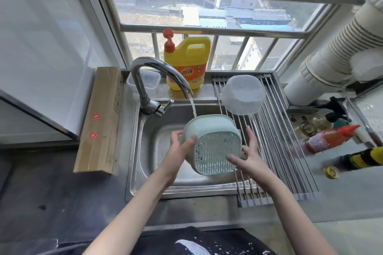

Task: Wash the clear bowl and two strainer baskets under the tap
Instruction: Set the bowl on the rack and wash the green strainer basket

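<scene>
**sinkwatcher:** Green strainer basket (213, 143) is up over the sink (157, 171), tipped on its side so the slotted bottom faces the camera. Left hand (179, 147) clamps the left rim, right hand (247, 154) cups the right edge, fingers spread. Why that tilt?

**rinse_guy:** Looks like it's so the tap (159, 80) stream hits the outer wall at the top and runs off into the basin, not onto the counter

**sinkwatcher:** And the clear bowl (243, 94)?

**rinse_guy:** Mouth-down on the roll-up rack (275, 151), well apart from the hands, probably draining. I'd guess it's done. Can't spot the second basket, maybe nested inside this one
</scene>
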`<state>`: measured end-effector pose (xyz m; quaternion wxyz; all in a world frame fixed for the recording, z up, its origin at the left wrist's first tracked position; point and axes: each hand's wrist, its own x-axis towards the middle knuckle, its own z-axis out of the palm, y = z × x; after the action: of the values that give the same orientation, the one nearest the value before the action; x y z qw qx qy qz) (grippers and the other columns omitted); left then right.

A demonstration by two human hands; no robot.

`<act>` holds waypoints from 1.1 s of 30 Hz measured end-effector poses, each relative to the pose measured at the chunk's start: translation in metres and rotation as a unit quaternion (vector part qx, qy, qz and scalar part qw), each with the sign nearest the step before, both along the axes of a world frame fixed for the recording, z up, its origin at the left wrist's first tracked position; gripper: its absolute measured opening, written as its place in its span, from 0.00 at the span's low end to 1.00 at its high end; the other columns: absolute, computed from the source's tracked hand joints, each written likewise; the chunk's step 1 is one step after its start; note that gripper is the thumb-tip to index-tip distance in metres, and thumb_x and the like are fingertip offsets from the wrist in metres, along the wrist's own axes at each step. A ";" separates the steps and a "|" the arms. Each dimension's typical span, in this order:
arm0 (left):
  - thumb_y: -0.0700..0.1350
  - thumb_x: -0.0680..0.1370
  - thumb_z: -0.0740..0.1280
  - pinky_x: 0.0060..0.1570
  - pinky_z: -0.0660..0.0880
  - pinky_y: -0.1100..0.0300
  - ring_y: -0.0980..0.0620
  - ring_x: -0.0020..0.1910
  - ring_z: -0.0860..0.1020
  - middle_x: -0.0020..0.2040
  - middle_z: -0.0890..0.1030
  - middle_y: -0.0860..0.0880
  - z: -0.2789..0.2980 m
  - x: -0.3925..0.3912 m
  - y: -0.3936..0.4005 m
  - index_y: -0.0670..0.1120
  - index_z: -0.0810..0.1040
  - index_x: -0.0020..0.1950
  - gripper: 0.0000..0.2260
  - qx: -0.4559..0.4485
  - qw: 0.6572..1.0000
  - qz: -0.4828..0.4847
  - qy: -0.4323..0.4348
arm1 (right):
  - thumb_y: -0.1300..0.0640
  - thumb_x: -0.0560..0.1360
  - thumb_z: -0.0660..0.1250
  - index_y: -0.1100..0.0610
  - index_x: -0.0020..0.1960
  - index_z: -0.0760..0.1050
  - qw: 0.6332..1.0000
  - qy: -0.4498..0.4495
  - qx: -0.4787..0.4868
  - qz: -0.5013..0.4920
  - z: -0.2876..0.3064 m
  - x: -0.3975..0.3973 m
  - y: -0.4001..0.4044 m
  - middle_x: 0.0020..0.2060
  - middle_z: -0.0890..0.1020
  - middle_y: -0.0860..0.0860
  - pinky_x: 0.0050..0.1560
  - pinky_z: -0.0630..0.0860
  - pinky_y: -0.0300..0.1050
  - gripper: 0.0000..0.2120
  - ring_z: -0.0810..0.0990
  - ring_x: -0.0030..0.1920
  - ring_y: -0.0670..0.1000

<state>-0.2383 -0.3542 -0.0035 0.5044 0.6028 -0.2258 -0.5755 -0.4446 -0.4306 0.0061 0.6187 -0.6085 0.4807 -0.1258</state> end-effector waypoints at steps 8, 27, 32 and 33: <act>0.57 0.66 0.66 0.70 0.62 0.55 0.55 0.69 0.68 0.67 0.72 0.51 0.008 0.033 0.016 0.54 0.71 0.66 0.29 -0.050 0.998 -0.022 0.043 | 0.56 0.51 0.82 0.47 0.64 0.65 0.988 -0.135 0.031 -0.069 0.003 -0.018 -0.014 0.56 0.77 0.56 0.49 0.80 0.49 0.45 0.80 0.55 0.55; 0.57 0.64 0.65 0.67 0.67 0.51 0.55 0.65 0.71 0.62 0.75 0.56 -0.007 0.035 0.016 0.55 0.75 0.59 0.23 0.021 0.999 -0.044 -0.014 | 0.61 0.59 0.81 0.40 0.60 0.65 0.999 0.036 -0.005 -0.009 -0.025 -0.025 -0.015 0.59 0.76 0.50 0.52 0.78 0.44 0.39 0.76 0.60 0.49; 0.55 0.70 0.60 0.68 0.66 0.50 0.54 0.66 0.71 0.63 0.75 0.55 -0.011 0.029 0.011 0.55 0.74 0.61 0.20 0.041 0.997 -0.064 -0.020 | 0.56 0.64 0.78 0.45 0.65 0.63 0.996 0.039 0.010 -0.081 -0.021 -0.026 -0.022 0.53 0.78 0.52 0.46 0.79 0.44 0.36 0.81 0.51 0.51; 0.56 0.70 0.60 0.68 0.66 0.50 0.54 0.66 0.71 0.64 0.74 0.54 -0.012 0.025 0.008 0.54 0.72 0.63 0.21 0.055 0.995 -0.080 -0.020 | 0.53 0.64 0.78 0.46 0.66 0.64 0.994 0.053 0.012 -0.093 -0.020 -0.027 -0.025 0.52 0.78 0.53 0.44 0.80 0.47 0.35 0.81 0.50 0.52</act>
<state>-0.2130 -0.3463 -0.0153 0.4183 0.6214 -0.2514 -0.6129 -0.4715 -0.4552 -0.0142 0.5850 -0.5597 0.5688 -0.1445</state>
